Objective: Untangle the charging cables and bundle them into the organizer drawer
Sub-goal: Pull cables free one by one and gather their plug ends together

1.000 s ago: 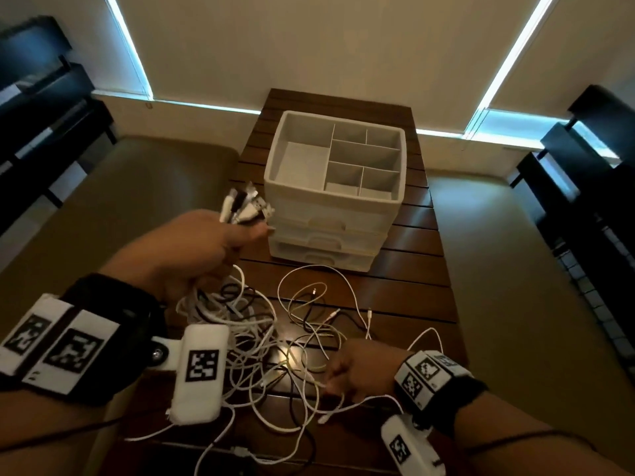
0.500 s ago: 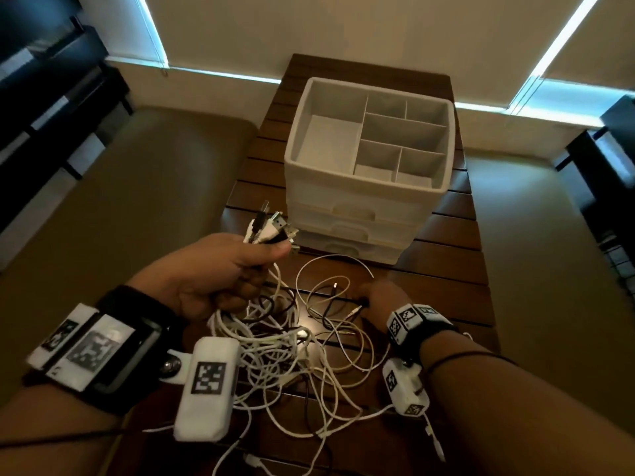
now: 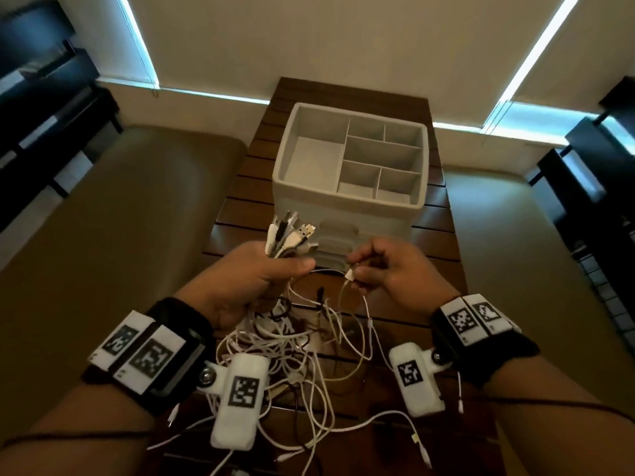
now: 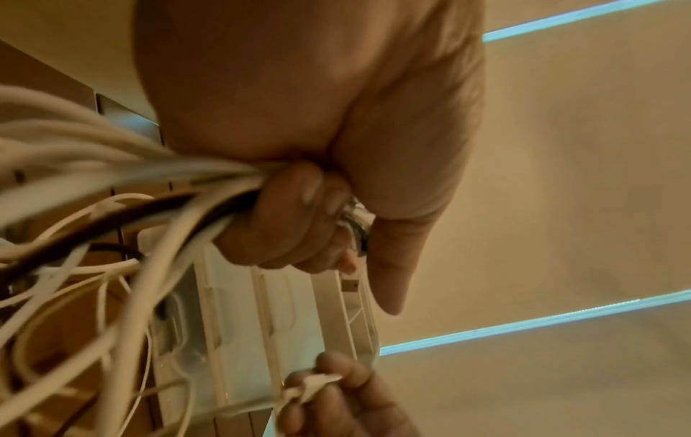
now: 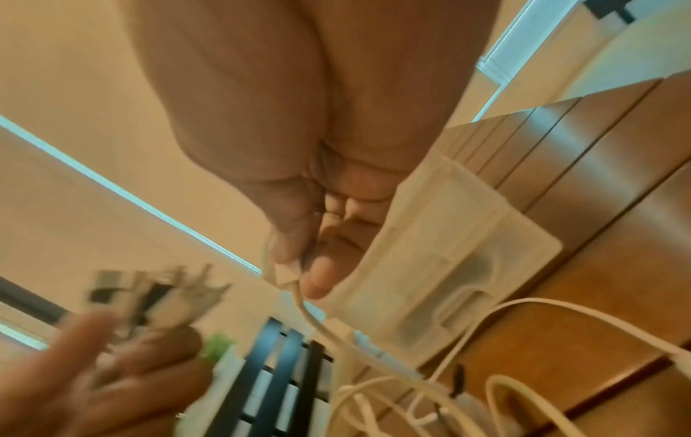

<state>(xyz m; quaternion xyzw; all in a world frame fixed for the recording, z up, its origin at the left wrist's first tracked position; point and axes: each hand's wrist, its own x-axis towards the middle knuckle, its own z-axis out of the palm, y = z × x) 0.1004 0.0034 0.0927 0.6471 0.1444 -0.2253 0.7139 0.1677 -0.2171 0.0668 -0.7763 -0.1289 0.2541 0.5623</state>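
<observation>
the left hand (image 3: 252,274) is closed tight round a bunch of cable ends (image 3: 290,237), plugs sticking up past the thumb. the right hand (image 3: 391,269) pinches one small white plug (image 3: 350,274) between thumb and finger, just right of the bunch. the cables (image 3: 302,352) hang down in a messy pile on the near part of the table (image 3: 436,235). the organizer (image 3: 350,166) stands on the table just past the hands, its top tray open, its drawers (image 3: 335,240) shut
</observation>
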